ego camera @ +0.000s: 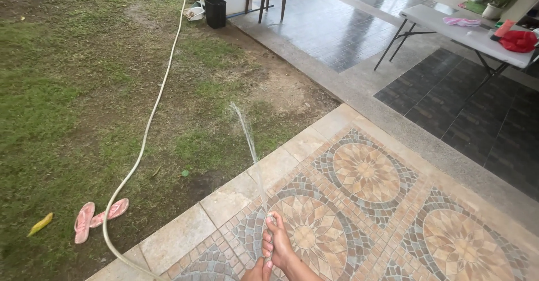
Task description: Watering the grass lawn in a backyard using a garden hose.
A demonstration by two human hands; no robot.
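— What lies at the lower left of the frame?
— A yellow leaf (40, 224), pink sandals (98, 216), grass.
— And your hands?
— Bottom centre. My left hand (258, 271) is mostly cut off, grip unclear. My right hand (276, 244) is wrapped around the hose (147, 132), spraying water (247, 138) up-frame.

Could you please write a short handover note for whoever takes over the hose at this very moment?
Right hand: closed round the hose end, pointing it up and away, toward the lawn.
Left hand: just below the right at the picture's bottom edge, mostly cut off; its grip cannot be told.
Hose: runs from the hands out over the grass and back toward the black pot.
Water jet: on, arcing from the tiled patio over its edge to the grass.
Done: water flowing; the far paving looks wet.
Left: cannot be told from this view.
Note: pink sandals lie beside the hose.
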